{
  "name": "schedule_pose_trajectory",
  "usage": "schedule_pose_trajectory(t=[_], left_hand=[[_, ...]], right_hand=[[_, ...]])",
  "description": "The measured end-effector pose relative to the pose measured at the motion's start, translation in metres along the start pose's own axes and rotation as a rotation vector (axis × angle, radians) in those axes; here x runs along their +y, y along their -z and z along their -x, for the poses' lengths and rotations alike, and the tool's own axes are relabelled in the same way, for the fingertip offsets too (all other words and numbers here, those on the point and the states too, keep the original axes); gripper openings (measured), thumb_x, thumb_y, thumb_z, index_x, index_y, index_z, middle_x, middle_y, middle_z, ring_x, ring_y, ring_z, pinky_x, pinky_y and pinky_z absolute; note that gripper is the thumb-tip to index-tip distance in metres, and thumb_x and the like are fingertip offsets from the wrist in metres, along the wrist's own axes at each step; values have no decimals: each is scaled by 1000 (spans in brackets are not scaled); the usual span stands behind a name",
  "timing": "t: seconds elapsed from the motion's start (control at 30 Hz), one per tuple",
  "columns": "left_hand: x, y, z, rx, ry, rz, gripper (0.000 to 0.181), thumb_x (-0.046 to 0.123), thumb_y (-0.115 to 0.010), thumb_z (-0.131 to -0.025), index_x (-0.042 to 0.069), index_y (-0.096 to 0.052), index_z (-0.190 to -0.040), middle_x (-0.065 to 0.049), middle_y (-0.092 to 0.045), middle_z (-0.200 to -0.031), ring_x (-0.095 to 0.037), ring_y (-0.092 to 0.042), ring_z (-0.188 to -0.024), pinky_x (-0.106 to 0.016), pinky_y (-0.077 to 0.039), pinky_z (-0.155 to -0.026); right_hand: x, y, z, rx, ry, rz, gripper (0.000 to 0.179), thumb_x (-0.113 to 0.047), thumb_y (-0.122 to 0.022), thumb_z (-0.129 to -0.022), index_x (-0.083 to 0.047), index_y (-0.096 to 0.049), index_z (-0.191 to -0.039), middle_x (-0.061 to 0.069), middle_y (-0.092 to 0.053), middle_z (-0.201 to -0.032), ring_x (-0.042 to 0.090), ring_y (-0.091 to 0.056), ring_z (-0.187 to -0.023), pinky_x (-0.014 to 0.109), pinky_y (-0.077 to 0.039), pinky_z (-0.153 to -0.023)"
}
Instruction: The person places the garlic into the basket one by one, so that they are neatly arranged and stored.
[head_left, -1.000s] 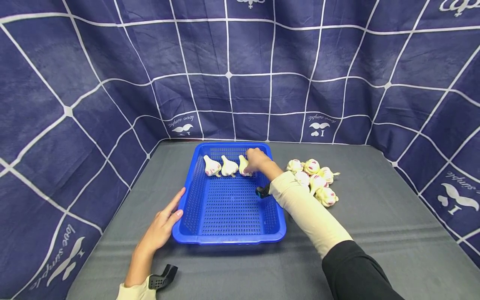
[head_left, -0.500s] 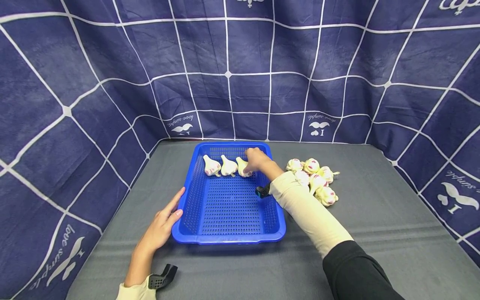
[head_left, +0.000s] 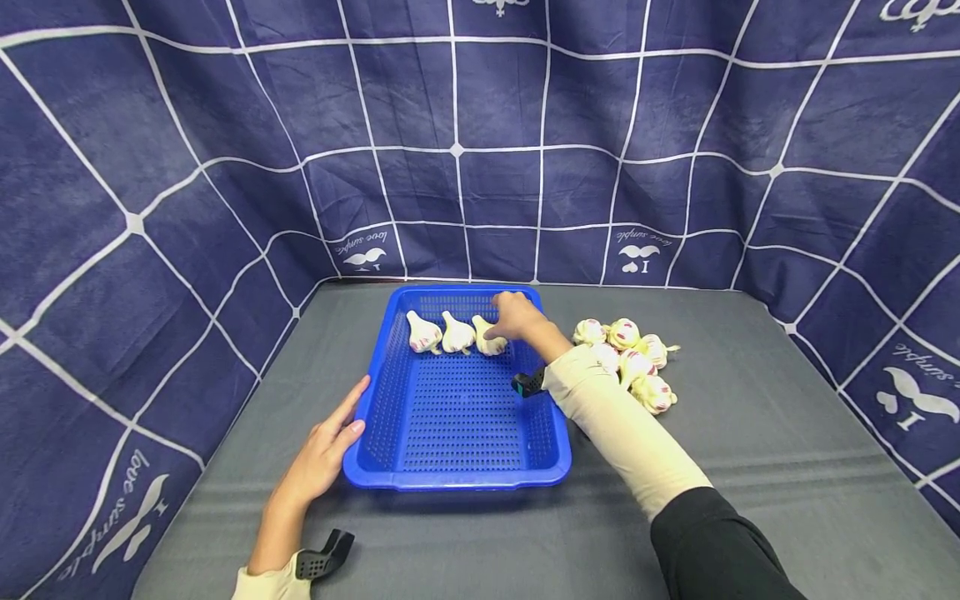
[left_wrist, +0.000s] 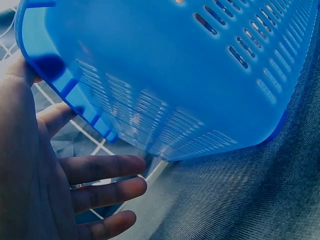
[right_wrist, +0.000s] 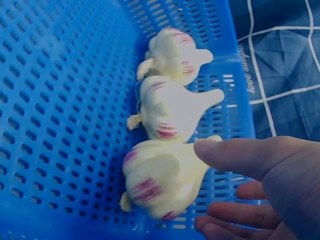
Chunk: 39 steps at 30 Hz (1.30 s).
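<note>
Inside the blue perforated basket (head_left: pixel 465 478), three white garlic bulbs with purple marks lie side by side along the far end: a left bulb (head_left: pixel 424 333), a middle bulb (head_left: pixel 457 335) and a right bulb (head_left: pixel 489 340). My right hand (head_left: pixel 519 321) is at the right bulb (right_wrist: pixel 160 182). In the right wrist view its thumb overlaps that bulb's neck, while the fingers hang loose beside it. My left hand (head_left: pixel 318 454) rests on the basket's left rim; in the left wrist view (left_wrist: pixel 30 160) several fingers stretch straight out below the rim.
A pile of several garlic bulbs (head_left: pixel 636 365) lies on the grey cloth right of the basket, partly behind the right forearm. Blue curtain with white lines (head_left: pixel 495 192) rises behind and at both sides of the grey-covered table (head_left: pixel 750 467).
The right bulb's neck has swung left, leaving the bulb tilted like its neighbours. My right hand has since eased slightly away from it. The left hand and basket stay in place.
</note>
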<state>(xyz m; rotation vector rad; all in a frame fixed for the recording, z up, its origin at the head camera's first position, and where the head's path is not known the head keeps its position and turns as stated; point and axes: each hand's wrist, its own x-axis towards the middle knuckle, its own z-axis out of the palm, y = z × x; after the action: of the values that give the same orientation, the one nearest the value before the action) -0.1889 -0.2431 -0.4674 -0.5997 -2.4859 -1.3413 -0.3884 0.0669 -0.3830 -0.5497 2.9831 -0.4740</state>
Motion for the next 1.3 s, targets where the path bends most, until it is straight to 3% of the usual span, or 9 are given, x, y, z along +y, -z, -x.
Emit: schedule_pose_trajectory(t=[0.2,0.33,0.53,0.73,1.03,1.13,1.3], left_hand=[[2,1,-1,7,-1,8,54,8,-46,-102,12,-35,-155,-24,-40,-150,-48,-46,-127,-6,-26,-100],[2,1,-2,2,6,7,54,9,-46,-102,13,-35,-155,-24,-39,-150,-49,-45,-128,-6,-26,-100],[1,-1,-2,-5,11,6,54,10,-45,-102,13,-34,-155,-24,-39,-151,-48,-45,-128,-6,-26,-100],[2,-1,-3,-2,10,-6,54,10,-46,-102,13,-35,-155,-24,-40,-150,-48,-46,-127,-6,-26,-99],[2,-1,-2,-4,9,0,54,8,-45,-102,13,-34,-155,-23,-40,-150,-48,-44,-127,-6,-27,-100],[2,-1,-1,-5,5,3,54,8,-46,-102,13,-34,-155,-23,-40,-151,-39,-44,-129,-6,-27,-100],[1,-1,0,-5,-6,22,55,7,-46,-102,13,-34,-155,-23,-40,-151,-4,-40,-129,-7,-27,-101]], right_hand=[[-1,11,3,33,24,-24,65,-32,-81,-80,2,-60,-132,17,-67,-121,37,-58,-119,43,-45,-101],[0,17,7,45,4,-97,63,-34,-79,-82,1,-61,-131,14,-72,-110,33,-63,-111,42,-48,-97],[3,23,16,69,-10,-228,61,-36,-79,-82,1,-62,-128,15,-72,-106,28,-67,-100,39,-51,-90],[7,35,28,79,24,-326,61,-34,-79,-84,2,-60,-130,17,-72,-107,30,-68,-100,41,-51,-91],[19,40,42,119,27,-396,61,-35,-79,-84,-1,-60,-132,15,-72,-106,30,-68,-97,41,-54,-84],[23,41,47,131,43,-402,62,-34,-79,-84,1,-60,-131,14,-73,-104,30,-68,-97,40,-54,-82],[28,43,56,159,60,-443,59,-30,-79,-84,2,-61,-130,17,-73,-104,32,-68,-101,42,-54,-83]])
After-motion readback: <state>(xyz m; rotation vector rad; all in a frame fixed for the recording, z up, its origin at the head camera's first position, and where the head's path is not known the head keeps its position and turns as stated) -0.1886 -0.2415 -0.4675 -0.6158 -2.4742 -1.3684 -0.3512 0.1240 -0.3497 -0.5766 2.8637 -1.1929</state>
